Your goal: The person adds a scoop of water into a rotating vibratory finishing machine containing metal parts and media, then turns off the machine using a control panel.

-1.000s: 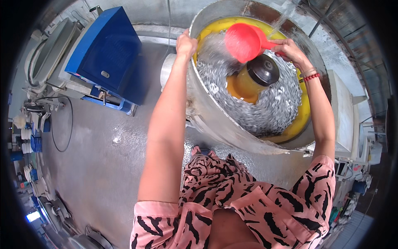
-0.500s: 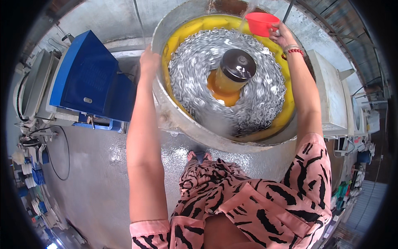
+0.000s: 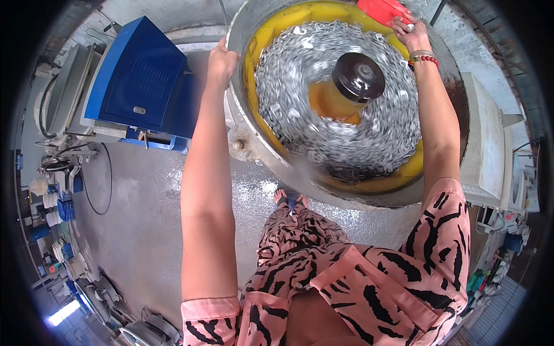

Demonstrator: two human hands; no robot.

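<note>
A red plastic dipper (image 3: 385,9) is held by its side in my right hand (image 3: 412,36), above the far right of a round metal tub (image 3: 271,151). The picture's upper edge cuts off part of the dipper. My left hand (image 3: 223,61) is closed at the tub's left rim, its fingertips partly hidden. Inside the tub, a yellow lining (image 3: 285,22) surrounds a mass of small silvery metal pieces (image 3: 294,75), blurred by motion. From their middle rises a post with a black domed cap (image 3: 358,78), amber-brown around its base.
A blue metal cabinet (image 3: 134,75) stands left of the tub. A pale box-shaped housing (image 3: 485,144) adjoins on the right. The grey floor (image 3: 147,196) is wet and shiny, with a black cable (image 3: 109,184) looped on it. Shelves of assorted items line both sides.
The dipper has tilted and shifted toward the upper edge. A stream of water beside it earlier no longer shows. The whole view has shifted, and the metal pieces keep moving.
</note>
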